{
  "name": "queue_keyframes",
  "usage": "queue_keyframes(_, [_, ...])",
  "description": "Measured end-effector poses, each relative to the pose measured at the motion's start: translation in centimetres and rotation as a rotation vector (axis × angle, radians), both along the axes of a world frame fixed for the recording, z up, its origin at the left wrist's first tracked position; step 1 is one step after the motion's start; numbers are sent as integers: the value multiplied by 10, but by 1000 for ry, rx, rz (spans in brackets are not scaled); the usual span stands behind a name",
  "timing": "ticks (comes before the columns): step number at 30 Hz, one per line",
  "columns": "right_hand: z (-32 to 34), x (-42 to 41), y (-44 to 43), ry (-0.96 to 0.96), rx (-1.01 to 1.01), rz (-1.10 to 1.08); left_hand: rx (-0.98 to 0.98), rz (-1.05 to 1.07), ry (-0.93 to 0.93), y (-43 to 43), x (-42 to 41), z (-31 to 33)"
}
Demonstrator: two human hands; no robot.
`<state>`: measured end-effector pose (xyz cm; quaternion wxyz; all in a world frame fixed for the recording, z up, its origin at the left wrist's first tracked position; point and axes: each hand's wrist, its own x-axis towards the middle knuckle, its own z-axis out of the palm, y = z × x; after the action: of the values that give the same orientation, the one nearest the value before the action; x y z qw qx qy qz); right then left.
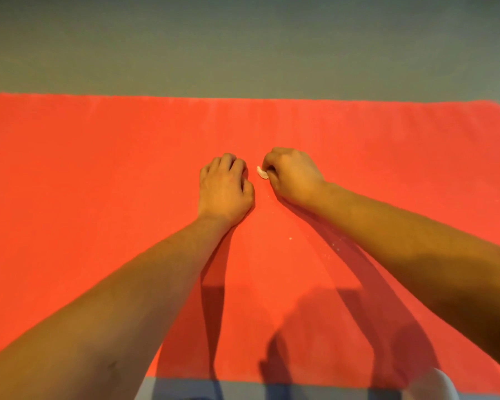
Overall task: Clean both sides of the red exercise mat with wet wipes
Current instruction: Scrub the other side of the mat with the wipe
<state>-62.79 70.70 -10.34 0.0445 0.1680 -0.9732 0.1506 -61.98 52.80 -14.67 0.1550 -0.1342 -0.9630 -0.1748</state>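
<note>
The red exercise mat (98, 168) lies flat across the floor and fills most of the view. My right hand (293, 176) rests on the mat near its middle, fingers curled round a small crumpled white wet wipe (261, 172) that pokes out at the thumb side. Just to its left, my left hand (224, 192) sits knuckles-up on the mat with the fingers curled under; nothing shows in it. Both forearms stretch out from the bottom of the frame.
Grey floor (243, 47) lies beyond the mat's far edge and shows again at the near edge. A few pale crumbs (290, 239) dot the mat under my right forearm. The mat's far right corner (497, 106) is in view.
</note>
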Motion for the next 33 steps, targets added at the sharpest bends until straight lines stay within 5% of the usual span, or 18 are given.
queue_keyframes(9, [2, 93, 6, -24, -13, 253, -3, 13, 22, 1, -3, -4])
queue_keyframes(16, [4, 22, -3, -7, 1, -47, -31, 9, 17, 1, -2, -3])
queue_keyframes(25, [4, 99, 3, -45, -52, 144, -10, 16, 33, 1, -4, -4])
queue_keyframes(33, [7, 31, -12, -52, 51, -89, -18, -2, 25, -1, -4, -3])
